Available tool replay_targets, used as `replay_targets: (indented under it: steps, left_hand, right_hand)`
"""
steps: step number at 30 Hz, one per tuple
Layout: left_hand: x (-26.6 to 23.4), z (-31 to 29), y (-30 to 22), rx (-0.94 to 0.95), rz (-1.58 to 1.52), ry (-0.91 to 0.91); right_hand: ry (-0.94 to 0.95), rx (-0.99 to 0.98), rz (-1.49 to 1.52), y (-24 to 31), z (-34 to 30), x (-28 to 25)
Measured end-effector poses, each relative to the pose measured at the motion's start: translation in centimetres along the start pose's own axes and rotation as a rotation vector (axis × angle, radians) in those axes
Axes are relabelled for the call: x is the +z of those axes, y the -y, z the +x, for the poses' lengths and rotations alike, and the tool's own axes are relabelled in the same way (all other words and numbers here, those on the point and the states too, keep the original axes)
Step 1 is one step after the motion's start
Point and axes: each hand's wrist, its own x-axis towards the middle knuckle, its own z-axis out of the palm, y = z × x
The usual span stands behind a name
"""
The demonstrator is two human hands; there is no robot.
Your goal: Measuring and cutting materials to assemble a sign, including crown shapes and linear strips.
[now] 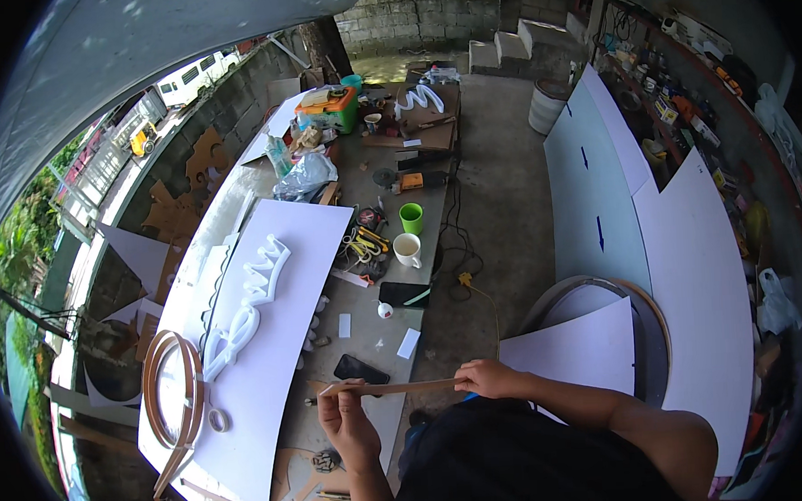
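Observation:
A thin, flat brown strip (417,387) is stretched level in front of my body, over the near edge of the table. My left hand (349,427) pinches its left end between thumb and fingers. Closed around the right end is my right hand (486,378). Just beyond the strip lies a black phone (361,369). Left of it, a large white sheet (288,347) carries white script-shaped pieces (233,339). A coil of similar brown strip (191,398) rests on the sheet's left side, with a roll of tape (218,420) beside it.
A white mug (407,250), green cup (411,217) and yellow-handled tools (364,245) stand mid-table. Farther back are a clear plastic bag (308,174) and orange-green box (335,113). Large panels (683,263) lean at right. Cables (459,234) hang beside the table.

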Motion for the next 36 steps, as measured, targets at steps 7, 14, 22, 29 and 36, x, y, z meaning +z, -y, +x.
replay_targets:
  steps: [7,14,22,29,36]
  left_hand:
    - [4.7,1.5,2.2,-0.094,-0.106,-0.159]
    - [11.9,1.1,7.0,-0.111,0.128,-0.092]
    - [14.6,-0.2,11.0,-0.172,0.221,0.006]
    - [16.6,-0.6,12.2,-0.219,0.265,0.087]
    - [17.5,-0.8,12.3,-0.148,0.386,0.007]
  right_hand:
    - [0.005,-0.036,-0.021,-4.6,0.8,-4.1]
    - [0.002,-0.082,0.016,-6.4,0.5,-6.9]
    - [0.004,-0.148,0.012,-7.2,-0.2,-8.5]
    - [-0.112,-0.252,0.096,-6.2,0.3,-8.8]
    - [-0.017,-0.244,0.047,-6.2,0.4,-10.2]
